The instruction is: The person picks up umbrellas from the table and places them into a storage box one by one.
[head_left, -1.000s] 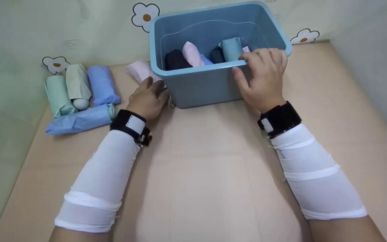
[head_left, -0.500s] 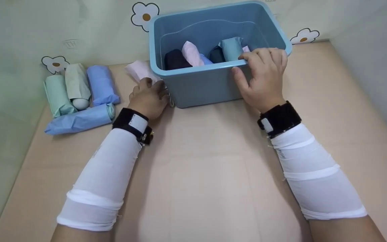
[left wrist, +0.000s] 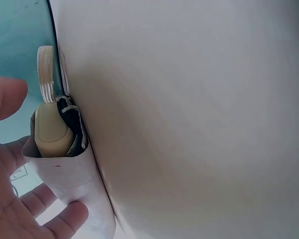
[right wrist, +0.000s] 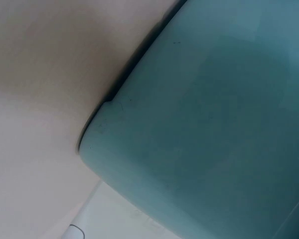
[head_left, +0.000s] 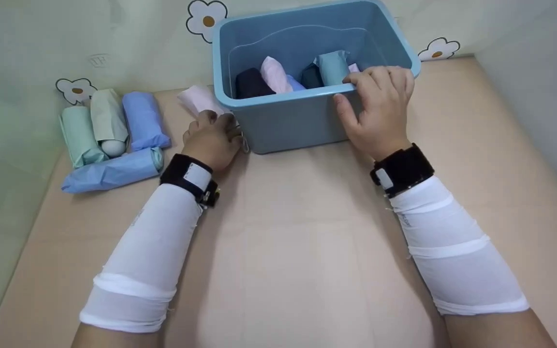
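A folded umbrella in a pale pink sleeve (head_left: 200, 100) lies on the table against the left side of a blue plastic bin (head_left: 293, 125). My left hand (head_left: 212, 141) is at its near end. In the left wrist view, fingertips touch the sleeve (left wrist: 72, 181) while the thumb (left wrist: 7, 97) stays apart; a beige handle (left wrist: 54, 132) and wrist strap poke out. My right hand (head_left: 380, 111) grips the bin's front rim, fingers over the edge and thumb on the outer wall. Only the bin's wall (right wrist: 189, 124) shows in the right wrist view, without the hand.
Inside the bin lie several sleeved bundles, among them a dark one (head_left: 253, 83), a pink one (head_left: 275, 75) and a teal one (head_left: 332, 67). Left on the table are green (head_left: 82, 135), cream (head_left: 108, 116) and two blue bundles (head_left: 144, 121). A flower-patterned wall covering stands behind.
My left hand has shifted very slightly beside the pink umbrella, its fingers a little differently bent. The right hand keeps its hold on the rim, and the bin stays put.
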